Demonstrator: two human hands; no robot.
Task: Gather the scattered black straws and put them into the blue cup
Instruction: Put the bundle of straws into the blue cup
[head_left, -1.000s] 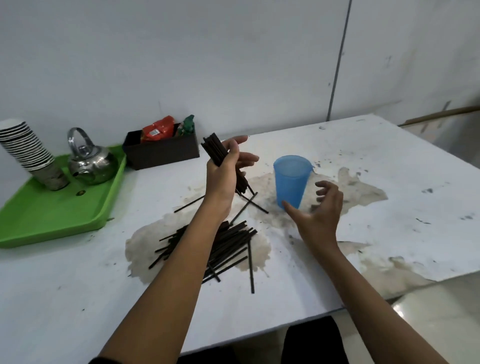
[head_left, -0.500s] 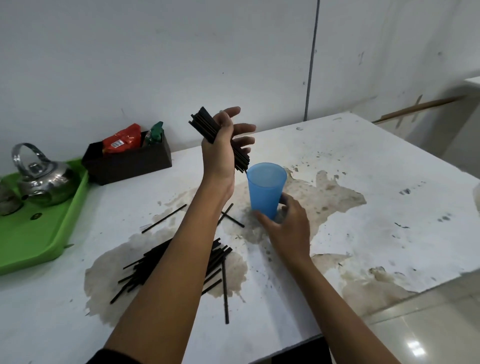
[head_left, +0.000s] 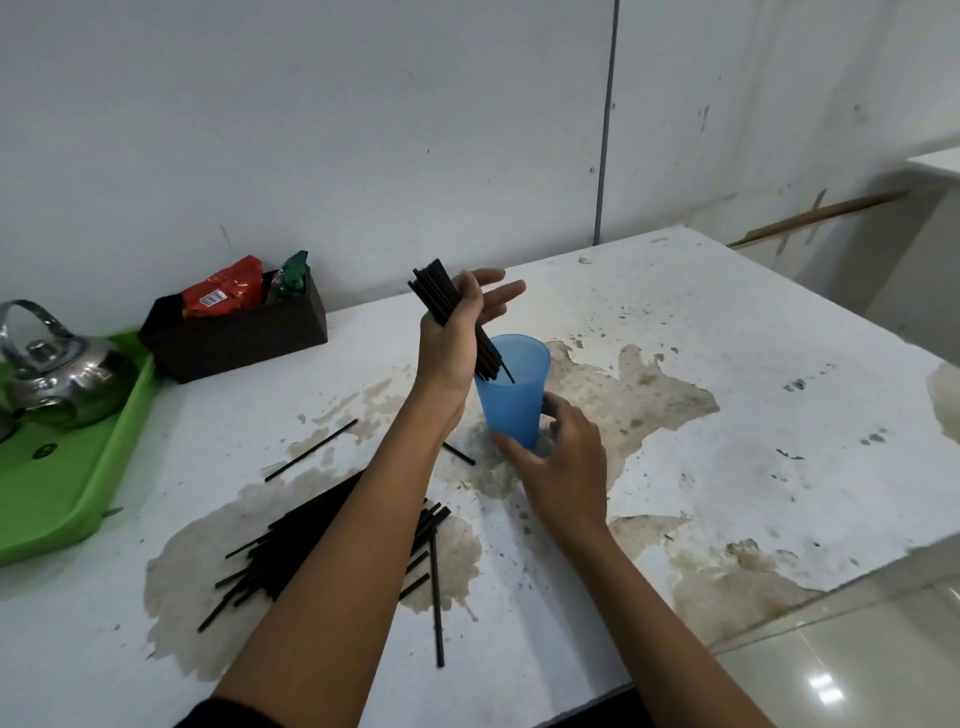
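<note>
The left hand (head_left: 457, 332) is holding a bundle of black straws (head_left: 439, 296) tilted over the blue cup (head_left: 514, 389), with the bundle's lower ends dipping past the rim into the cup's mouth and the upper ends sticking out above the hand. The thumb is pressing the bundle against the palm while the left fingers (head_left: 498, 296) are spreading out straight and apart, pointing right, so the straws are lying along the palm rather than under curled fingers. The right hand (head_left: 566, 457) is cupping the lower part of the cup from the near side, its fingers curling around the wall and touching it; the cup is standing upright on the surface (head_left: 727, 415).

A loose pile of straws (head_left: 291, 545) is lying on the surface near the person, partly hidden under the left forearm, with a few single straws lying apart from it, one toward the dark box and one just beside the cup's base. The surface is showing white paint with large worn brownish patches. At the far left a green tray (head_left: 78, 493) is carrying a metal kettle (head_left: 52, 374), and a dark box (head_left: 234, 332) holding a red packet and a green one is standing against the pale wall (head_left: 363, 130). Tiled floor (head_left: 857, 649) is showing at the lower right.
</note>
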